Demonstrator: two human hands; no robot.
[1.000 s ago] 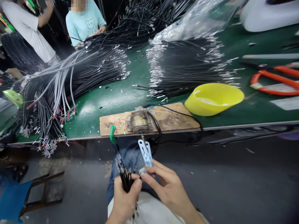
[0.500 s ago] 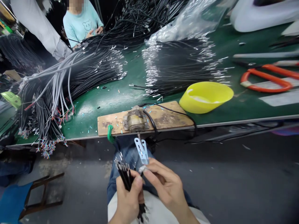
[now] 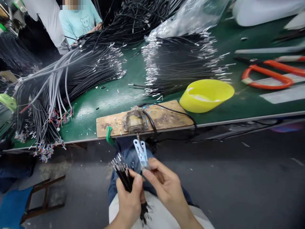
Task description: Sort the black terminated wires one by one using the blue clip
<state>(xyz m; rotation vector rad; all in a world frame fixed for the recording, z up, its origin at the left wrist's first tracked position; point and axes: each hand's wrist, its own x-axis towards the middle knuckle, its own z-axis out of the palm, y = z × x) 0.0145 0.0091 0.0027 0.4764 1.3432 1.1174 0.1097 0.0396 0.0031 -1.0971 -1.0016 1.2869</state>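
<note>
My left hand [image 3: 130,198] is closed round a bundle of black cables [image 3: 124,173] with stripped silvery ends, held low over my lap. One cable stands apart from the bundle, towards my right hand [image 3: 164,187]. Thumb and forefinger of that hand pinch a greyish cable end, partly hidden by the fingers. Just above these fingertips is a light-blue plastic clip [image 3: 141,152], touching or almost touching the cable end. The clip sits on the shaft of a small motor [image 3: 135,120], which is mounted on a wooden board [image 3: 166,116] at the table's edge.
A green clamp [image 3: 109,135] grips the board's left end. On the green table [image 3: 85,111] lie piles of black cables [image 3: 178,63], grey cables [image 3: 58,76], a yellow ring-shaped container [image 3: 207,95] and orange-handled scissors [image 3: 267,76]. A co-worker [image 3: 78,22] sits across. A blue chair [image 3: 14,206] stands left.
My right fingertips have moved up slightly against the clip, and the whitish cable end between them shows less. The whole view has shifted a little. My left hand keeps the bundle.
</note>
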